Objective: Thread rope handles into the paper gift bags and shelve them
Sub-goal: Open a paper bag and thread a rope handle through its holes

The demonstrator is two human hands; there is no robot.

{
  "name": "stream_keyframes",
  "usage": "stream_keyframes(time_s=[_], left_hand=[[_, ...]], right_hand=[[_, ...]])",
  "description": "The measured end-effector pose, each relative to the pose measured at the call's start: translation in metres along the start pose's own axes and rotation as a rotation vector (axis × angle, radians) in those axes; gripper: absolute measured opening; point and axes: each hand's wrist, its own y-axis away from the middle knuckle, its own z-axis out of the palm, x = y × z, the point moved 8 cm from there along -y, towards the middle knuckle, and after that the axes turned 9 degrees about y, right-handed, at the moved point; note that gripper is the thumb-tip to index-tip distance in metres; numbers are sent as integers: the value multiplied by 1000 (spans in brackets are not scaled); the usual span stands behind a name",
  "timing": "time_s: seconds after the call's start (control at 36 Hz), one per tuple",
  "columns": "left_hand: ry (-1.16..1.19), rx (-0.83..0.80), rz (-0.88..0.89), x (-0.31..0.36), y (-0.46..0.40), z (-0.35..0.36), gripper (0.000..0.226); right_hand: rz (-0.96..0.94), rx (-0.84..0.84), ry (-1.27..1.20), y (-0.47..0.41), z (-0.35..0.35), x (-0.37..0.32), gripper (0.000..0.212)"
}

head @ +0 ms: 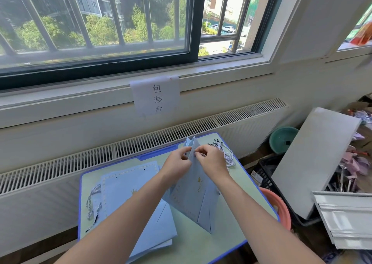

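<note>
A light blue paper gift bag stands tilted on the small table, its open top pointing away from me. My left hand pinches the bag's top edge. My right hand pinches a blue-white twisted rope handle at that same edge. A bundle of loose rope handles lies just right of my hands. A stack of flat blue bags lies on the left of the table, with a rope handle hanging out at its left side.
A radiator grille and a window sill with a paper sign stand behind the table. To the right are a pink basin, a green basin, a white board, a black crate and clutter.
</note>
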Motion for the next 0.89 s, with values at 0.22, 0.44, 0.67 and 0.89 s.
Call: stream_keyframes(time_s=[0.22,0.44,0.67,0.89], left_hand=[[222,-45,-91,4,-3,-2,55],[52,2,-60,9,-13,2,58],[-509,80,151,17,-31,12,18],[-985,-174,112,7,-29,31,17]], right_hand=[[-15,-183,-139,19,0,-16,27],[-5,-299,-131,23,-10,-12,45],[46,-240,-172,24,-14,4,52],[86,-114,-251,15,-36,26,21]])
